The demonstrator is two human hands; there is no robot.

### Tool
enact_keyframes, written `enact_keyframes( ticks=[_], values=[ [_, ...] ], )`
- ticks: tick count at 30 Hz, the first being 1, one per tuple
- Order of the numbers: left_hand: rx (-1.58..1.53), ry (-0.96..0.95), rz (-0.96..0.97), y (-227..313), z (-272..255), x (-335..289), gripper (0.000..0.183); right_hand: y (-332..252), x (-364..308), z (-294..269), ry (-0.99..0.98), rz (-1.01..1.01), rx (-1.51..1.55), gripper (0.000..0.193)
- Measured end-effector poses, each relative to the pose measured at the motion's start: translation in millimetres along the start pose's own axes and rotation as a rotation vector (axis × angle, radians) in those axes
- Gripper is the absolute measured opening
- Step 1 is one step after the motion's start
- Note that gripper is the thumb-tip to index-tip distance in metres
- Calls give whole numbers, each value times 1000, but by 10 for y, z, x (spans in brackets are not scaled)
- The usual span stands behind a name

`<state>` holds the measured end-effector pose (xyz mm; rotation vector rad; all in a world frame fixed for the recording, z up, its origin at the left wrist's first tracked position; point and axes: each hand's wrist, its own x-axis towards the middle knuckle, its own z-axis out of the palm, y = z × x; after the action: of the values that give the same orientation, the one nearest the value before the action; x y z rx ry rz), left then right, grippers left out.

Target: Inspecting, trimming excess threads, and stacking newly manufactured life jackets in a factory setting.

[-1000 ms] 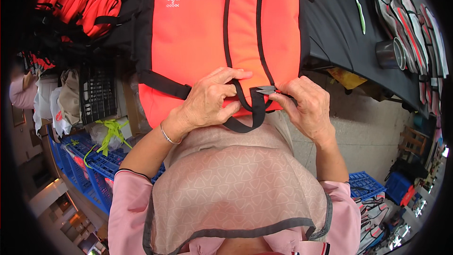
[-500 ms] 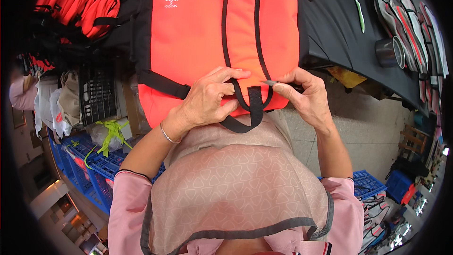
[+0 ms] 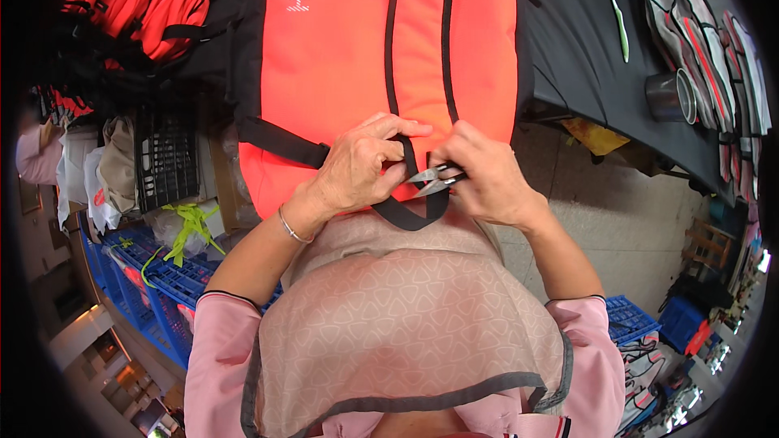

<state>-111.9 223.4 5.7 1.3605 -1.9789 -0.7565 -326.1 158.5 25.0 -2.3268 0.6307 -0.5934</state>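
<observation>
A bright orange-red backpack (image 3: 333,73) with black trim lies in front of me, its lower end resting against my apron (image 3: 406,300). My left hand (image 3: 363,164) is closed on the black webbing loop (image 3: 406,216) at the backpack's near end, thumb and fingers pinching its left side. In my right hand (image 3: 487,174) is a pair of thread snips (image 3: 434,178). Their two pointed blades stand apart and point left, over the loop and close to my left fingertips. My right fingers cover the snips' handles and part of the loop.
More red and black bags (image 3: 142,12) are piled at the far left. On the black tabletop (image 3: 576,57) lie a toothbrush (image 3: 620,24), a metal cup (image 3: 672,97) and grey fabric pieces (image 3: 690,24). Blue plastic crates (image 3: 170,268) stand at lower left, beside a black crate (image 3: 166,158).
My right hand has moved left and down, bringing the snips over the webbing loop with the blades now seen spread. My left hand keeps its hold. The backpack has barely shifted.
</observation>
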Motion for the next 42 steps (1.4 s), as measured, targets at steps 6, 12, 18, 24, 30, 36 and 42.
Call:
enact_keyframes(
  ticks=[6,12,18,24,30,36,42],
  values=[
    [-62,40,-25,-26,4,-29,25,153,-417,-425,-84,151,424,22],
    [-21,83,26,-35,19,35,16,-92,-407,-298,259,594,300,39],
    [-102,154,-92,8,-169,101,15,-228,-65,-219,211,45,83,55],
    [-155,13,-64,69,-417,333,47,-217,300,-141,354,-249,-51,35],
    [-465,298,-80,-51,-116,323,44,-178,833,-314,349,160,281,16],
    [-292,619,6,-108,-1,373,31,331,1153,-108,104,608,961,16],
    [35,562,175,-272,-53,324,38,397,1057,-68,-33,710,1000,27]
  ],
)
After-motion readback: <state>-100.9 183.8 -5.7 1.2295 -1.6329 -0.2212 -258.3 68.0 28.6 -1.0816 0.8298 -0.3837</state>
